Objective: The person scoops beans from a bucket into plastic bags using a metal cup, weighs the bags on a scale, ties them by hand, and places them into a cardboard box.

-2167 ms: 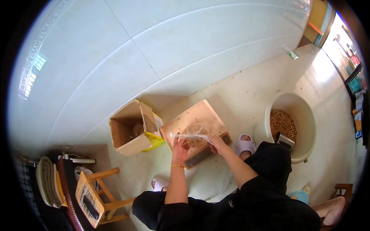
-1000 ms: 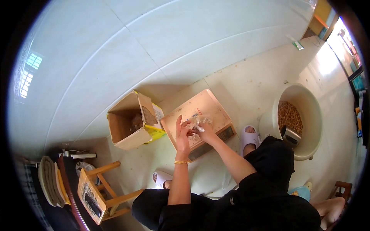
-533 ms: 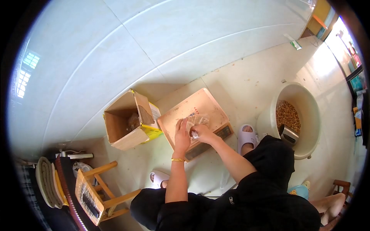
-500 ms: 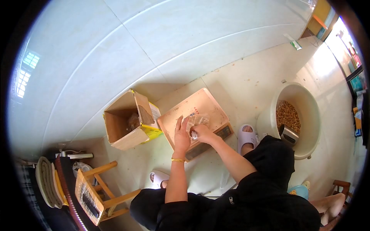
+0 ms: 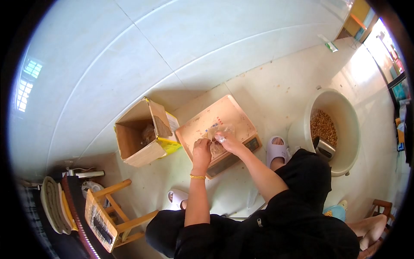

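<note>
A clear plastic bag (image 5: 217, 149) is between my hands, above the pinkish-orange tray top of a scale (image 5: 235, 116). My right hand (image 5: 228, 141) is closed on the bunched top of the bag, a crumpled bit of plastic showing at its fingers. On the left side of the bag is my left hand (image 5: 202, 152), its fingers curled and pressed together against the plastic. A yellow bracelet is on that wrist. What the bag contains is hard to make out under the hands.
Left of the scale stands an open cardboard box (image 5: 131, 140) with something bagged inside. A large pale bucket (image 5: 351, 142) at right holds brown nuts or beans (image 5: 323, 125) and a metal scoop (image 5: 324, 148). A wooden stool (image 5: 101, 222) is at lower left. Another person's limb (image 5: 366, 228) shows at lower right.
My left hand's fingers, stretched out before, have curled in against the bag. My right hand has moved slightly up with the gathered plastic. Earlier the bag's top was spread wide between both hands.
</note>
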Tool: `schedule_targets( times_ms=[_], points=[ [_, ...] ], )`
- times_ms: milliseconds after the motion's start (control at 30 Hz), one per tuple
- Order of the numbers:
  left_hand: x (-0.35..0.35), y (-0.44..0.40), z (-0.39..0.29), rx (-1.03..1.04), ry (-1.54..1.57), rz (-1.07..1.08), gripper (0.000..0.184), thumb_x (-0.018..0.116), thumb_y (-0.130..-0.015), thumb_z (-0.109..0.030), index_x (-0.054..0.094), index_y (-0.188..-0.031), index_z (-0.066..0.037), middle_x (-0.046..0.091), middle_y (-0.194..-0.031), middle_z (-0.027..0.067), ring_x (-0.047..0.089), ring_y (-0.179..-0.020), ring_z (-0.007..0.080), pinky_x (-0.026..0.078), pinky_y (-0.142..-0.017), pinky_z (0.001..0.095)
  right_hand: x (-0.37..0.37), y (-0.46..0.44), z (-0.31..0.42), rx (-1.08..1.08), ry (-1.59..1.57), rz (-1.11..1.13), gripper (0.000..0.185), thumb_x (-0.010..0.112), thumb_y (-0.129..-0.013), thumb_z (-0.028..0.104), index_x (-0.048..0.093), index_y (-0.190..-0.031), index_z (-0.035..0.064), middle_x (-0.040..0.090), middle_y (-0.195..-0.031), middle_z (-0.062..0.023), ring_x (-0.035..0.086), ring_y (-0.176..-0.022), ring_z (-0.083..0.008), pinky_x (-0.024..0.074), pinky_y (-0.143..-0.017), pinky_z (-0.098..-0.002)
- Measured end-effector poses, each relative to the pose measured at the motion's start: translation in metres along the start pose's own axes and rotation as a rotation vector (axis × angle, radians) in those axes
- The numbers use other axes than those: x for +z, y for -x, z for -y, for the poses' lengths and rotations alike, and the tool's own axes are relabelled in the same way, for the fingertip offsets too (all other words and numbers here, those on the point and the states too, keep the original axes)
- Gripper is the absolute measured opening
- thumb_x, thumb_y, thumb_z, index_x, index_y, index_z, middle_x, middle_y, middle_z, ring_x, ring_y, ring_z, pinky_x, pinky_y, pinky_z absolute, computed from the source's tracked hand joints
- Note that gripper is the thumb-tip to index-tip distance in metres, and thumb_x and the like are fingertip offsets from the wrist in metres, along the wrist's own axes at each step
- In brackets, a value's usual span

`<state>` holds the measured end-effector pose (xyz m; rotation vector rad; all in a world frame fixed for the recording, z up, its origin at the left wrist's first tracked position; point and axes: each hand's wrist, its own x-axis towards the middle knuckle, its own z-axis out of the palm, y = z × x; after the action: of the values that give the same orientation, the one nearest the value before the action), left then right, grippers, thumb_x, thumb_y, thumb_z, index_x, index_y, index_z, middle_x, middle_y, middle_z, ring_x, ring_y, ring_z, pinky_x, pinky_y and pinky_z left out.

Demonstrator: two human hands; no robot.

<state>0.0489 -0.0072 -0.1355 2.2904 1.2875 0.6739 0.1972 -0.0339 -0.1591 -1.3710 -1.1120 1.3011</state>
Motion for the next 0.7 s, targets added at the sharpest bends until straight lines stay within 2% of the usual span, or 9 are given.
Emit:
schedule_targets(
  times_ms=[100,167,200,300,333,400,533,600,700],
  points=[
    [0.001,-0.001,0.005,-0.06,0.11,0.002,0.007,0.059,-0.079,-0.004,0.06,-0.085,-0.001,0.06,-0.083,0.0151,0.057,-0.079,0.033,0.046,-0.069,0.04,0.004,-0.002,-0.009,0.029,-0.131,-0.104,0.019,0.048,-0.085,0.014,0.06,-0.082,-0.0001,0.06,-0.072,-0.0124,0.057,-0.067,-0.018,0.0426,-0.061,-0.0321],
    [-0.003,-0.002,0.002,-0.028,0.082,-0.009,0.006,0.058,-0.079,-0.004,0.06,-0.084,-0.001,0.06,-0.082,0.0155,0.057,-0.077,0.0324,0.046,-0.068,0.0395,-0.003,-0.005,-0.014,0.003,0.112,-0.047,0.018,0.047,-0.085,0.009,0.062,-0.084,-0.0002,0.06,-0.071,-0.0105,0.056,-0.065,-0.0152,0.043,-0.058,-0.0301],
    [-0.007,-0.003,-0.001,0.005,0.052,-0.019,0.005,0.058,-0.08,-0.004,0.06,-0.083,-0.001,0.06,-0.081,0.0158,0.058,-0.076,0.0317,0.046,-0.068,0.039,-0.007,-0.005,-0.011,0.003,0.11,-0.048,0.018,0.047,-0.085,0.009,0.062,-0.084,-0.0002,0.06,-0.071,-0.0105,0.056,-0.065,-0.0152,0.043,-0.058,-0.0301],
    [-0.016,-0.006,-0.014,-0.027,0.14,0.018,0.006,0.059,-0.08,-0.006,0.062,-0.082,-0.001,0.06,-0.081,0.0156,0.059,-0.073,0.0294,0.047,-0.065,0.0371,-0.01,-0.005,-0.005,0.136,0.043,0.001,0.017,0.047,-0.084,0.005,0.063,-0.087,-0.0002,0.061,-0.071,-0.0096,0.056,-0.062,-0.0146,0.0442,-0.056,-0.0288],
    [-0.021,-0.008,-0.016,-0.026,0.139,0.02,0.006,0.059,-0.08,-0.006,0.062,-0.082,-0.001,0.06,-0.081,0.0156,0.059,-0.073,0.0294,0.047,-0.065,0.0371,-0.01,-0.003,-0.005,0.162,-0.118,-0.021,0.017,0.048,-0.083,0.005,0.064,-0.086,0.0001,0.061,-0.069,-0.009,0.056,-0.061,-0.0141,0.0446,-0.056,-0.0281],
    [-0.031,-0.011,-0.018,-0.183,0.119,0.421,0.006,0.061,-0.078,-0.006,0.064,-0.083,-0.003,0.06,-0.083,0.0148,0.06,-0.074,0.0271,0.048,-0.065,0.0353,-0.01,-0.002,-0.006,0.186,-0.281,-0.042,0.017,0.049,-0.083,0.004,0.065,-0.085,0.0004,0.062,-0.068,-0.0084,0.056,-0.059,-0.0137,0.0449,-0.055,-0.0275],
    [-0.02,-0.01,-0.006,-0.365,0.221,0.288,0.013,0.061,-0.078,-0.005,0.065,-0.09,-0.006,0.06,-0.085,0.0137,0.06,-0.073,0.0265,0.048,-0.066,0.0354,-0.014,0.002,0.005,0.215,-0.052,0.002,0.011,0.055,-0.081,0.002,0.065,-0.082,-0.001,0.063,-0.072,-0.0074,0.058,-0.065,-0.0133,0.0469,-0.059,-0.0269],
    [-0.017,-0.008,-0.013,-0.154,0.114,0.088,0.02,0.061,-0.075,-0.002,0.065,-0.094,-0.007,0.06,-0.089,0.0131,0.059,-0.08,0.0275,0.048,-0.072,0.0368,-0.017,0.003,0.009,0.236,0.01,0.03,0.009,0.058,-0.079,0.001,0.065,-0.084,-0.002,0.064,-0.077,-0.0074,0.06,-0.071,-0.0142,0.049,-0.063,-0.0266],
    [-0.008,-0.005,-0.017,-0.011,0.042,0.082,0.024,0.061,-0.073,0.0,0.064,-0.096,-0.008,0.059,-0.093,0.0122,0.055,-0.09,0.0293,0.046,-0.079,0.0385,-0.017,0.003,0.004,0.232,-0.031,0.039,0.007,0.061,-0.077,0.0,0.065,-0.083,-0.0026,0.064,-0.075,-0.0079,0.06,-0.069,-0.0149,0.0487,-0.062,-0.0278]
  ],
)
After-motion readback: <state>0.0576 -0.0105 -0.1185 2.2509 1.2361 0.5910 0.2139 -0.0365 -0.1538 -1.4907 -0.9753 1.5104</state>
